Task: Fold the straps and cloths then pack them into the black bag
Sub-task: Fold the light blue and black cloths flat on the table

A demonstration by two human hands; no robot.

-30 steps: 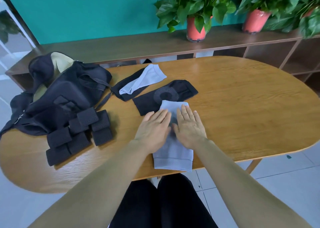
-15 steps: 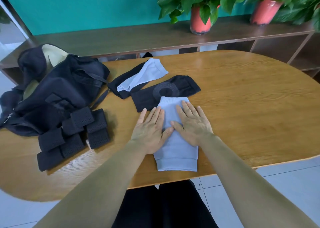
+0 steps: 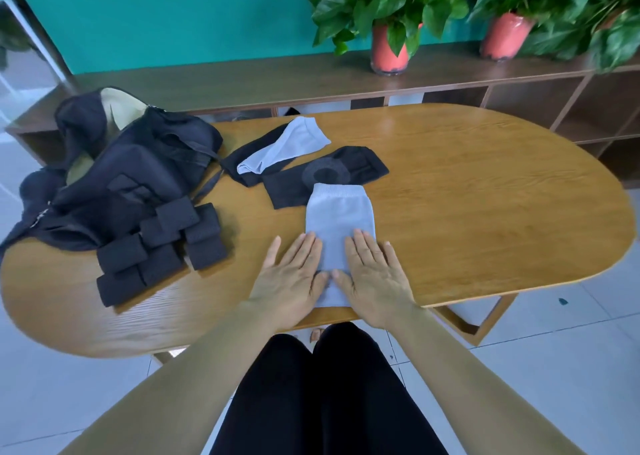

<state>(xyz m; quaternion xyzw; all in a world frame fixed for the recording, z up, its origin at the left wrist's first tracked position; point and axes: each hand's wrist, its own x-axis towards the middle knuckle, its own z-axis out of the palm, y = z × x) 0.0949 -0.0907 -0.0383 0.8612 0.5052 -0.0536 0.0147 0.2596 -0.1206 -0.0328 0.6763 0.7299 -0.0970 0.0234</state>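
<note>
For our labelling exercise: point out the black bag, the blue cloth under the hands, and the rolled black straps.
black bag (image 3: 145,167), head view, front panel.
blue cloth (image 3: 341,215), head view, bare middle.
black straps (image 3: 160,232), head view, middle roll.

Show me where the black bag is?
In the head view, the black bag lies on the left end of the wooden table, just behind the folded black straps.

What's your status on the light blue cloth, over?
Left hand and right hand flat, pressing light blue cloth on table. Cloth not packed. Its far end overlaps black sleeve; black bag lies left.
</note>
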